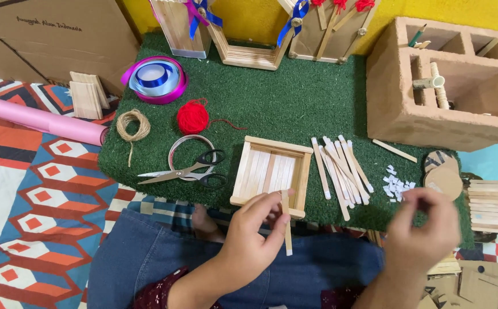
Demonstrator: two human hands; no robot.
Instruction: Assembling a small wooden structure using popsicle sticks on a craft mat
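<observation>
Between left hand (253,234) fingertips, upright wooden stick (286,223), touching wooden tray (272,176) edge

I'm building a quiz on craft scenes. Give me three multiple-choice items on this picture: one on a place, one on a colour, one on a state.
1. Where do the scissors lie?
A. left of the wooden tray
B. inside the brick block
C. on the pink roll

2. What colour is the yarn ball?
A. blue
B. red
C. green

3. What is the left hand doing?
A. resting flat and empty
B. holding the scissors
C. pinching one wooden stick

Answers:
1 A: the scissors rest on the green mat, left of the tray.
2 B: the ball beside the twine is red.
3 C: thumb and fingers close on a stick at the tray's near edge, while the right hand is raised and blurred.
</observation>
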